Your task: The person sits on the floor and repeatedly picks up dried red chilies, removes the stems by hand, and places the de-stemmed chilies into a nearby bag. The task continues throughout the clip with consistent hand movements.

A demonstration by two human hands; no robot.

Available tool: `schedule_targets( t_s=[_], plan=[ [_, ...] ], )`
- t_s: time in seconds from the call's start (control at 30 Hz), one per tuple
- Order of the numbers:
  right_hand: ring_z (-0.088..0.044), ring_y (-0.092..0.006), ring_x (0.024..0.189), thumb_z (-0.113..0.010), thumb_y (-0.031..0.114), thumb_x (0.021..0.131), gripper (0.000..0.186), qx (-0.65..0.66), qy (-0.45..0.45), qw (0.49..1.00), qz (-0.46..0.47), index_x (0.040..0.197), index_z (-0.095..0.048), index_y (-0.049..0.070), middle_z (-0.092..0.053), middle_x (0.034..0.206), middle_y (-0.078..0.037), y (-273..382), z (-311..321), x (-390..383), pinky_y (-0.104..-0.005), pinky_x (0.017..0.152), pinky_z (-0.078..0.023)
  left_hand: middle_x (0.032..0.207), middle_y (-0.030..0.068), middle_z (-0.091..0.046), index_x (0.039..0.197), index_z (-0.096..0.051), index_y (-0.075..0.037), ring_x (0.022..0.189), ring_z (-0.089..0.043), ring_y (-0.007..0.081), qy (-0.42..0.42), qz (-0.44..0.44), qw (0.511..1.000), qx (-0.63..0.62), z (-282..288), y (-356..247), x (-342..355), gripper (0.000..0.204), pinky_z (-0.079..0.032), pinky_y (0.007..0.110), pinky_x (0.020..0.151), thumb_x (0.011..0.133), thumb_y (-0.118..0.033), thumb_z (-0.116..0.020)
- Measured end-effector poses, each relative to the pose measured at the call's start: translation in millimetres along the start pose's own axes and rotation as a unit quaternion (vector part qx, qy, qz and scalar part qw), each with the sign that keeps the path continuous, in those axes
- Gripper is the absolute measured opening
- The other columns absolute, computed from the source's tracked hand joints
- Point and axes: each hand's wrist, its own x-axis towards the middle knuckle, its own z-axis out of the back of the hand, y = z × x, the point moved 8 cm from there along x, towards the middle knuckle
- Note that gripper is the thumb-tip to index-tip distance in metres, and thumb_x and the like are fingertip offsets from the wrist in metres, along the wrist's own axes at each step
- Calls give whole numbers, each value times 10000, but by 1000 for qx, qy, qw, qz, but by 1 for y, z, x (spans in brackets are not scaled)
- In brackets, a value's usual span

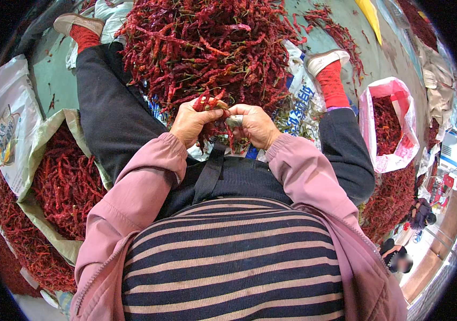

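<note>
Red chillies (pixel 215 105) sit bunched in the left hand (pixel 196 120), its thumb and fingers closed on them, at the near edge of the big pile (pixel 207 48) between the sitter's legs. The right hand (pixel 258 125), fingers curled, brings its thumb to the bunch; I can't tell whether it grips any. More chillies fill a sack (pixel 30 206) at left and a pink-and-white bag (pixel 409 147) at right.

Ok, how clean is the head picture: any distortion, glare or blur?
Head view: strong fisheye bending toward the black rim; chili pile, left hand and right hand fairly sharp, evenly lit; lower right brighter, looking washed out, with a blurred patch over the head of a person.
</note>
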Motion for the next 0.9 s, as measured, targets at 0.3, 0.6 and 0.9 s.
schedule_targets(
  t_s=[0.3, 0.6, 0.9],
  plan=[
    [-505, -59, 595, -573, 80, 768, 149, -108, -70, 986, 108, 906, -585, 25, -597, 792, -13, 43, 2, -17, -190, 514, -406, 750, 2, -593, 849, -574, -24, 668, -537, 79, -39, -61, 994, 85, 6, -5, -8, 169, -447, 219, 609, 698, 16, -640],
    [-490, -61, 567, -556, 10, 743, 78, -193, -29, 976, 100, 814, -586, 11, -555, 648, -5, 10, -6, -17, -216, 501, -403, 772, -4, -603, 852, -602, -12, 711, -522, 62, 40, -17, 978, 203, -8, 16, -16, 126, -433, 215, 668, 728, -15, -625],
    [-530, -125, 624, -572, 7, 646, 155, -260, -17, 956, 132, 798, -547, 12, -554, 668, -54, -5, 2, -18, -264, 538, -420, 648, 29, -587, 829, -599, 1, 613, -507, 78, 65, 12, 931, 358, -19, 22, -17, 195, -418, 254, 569, 654, -82, -579]
  ],
)
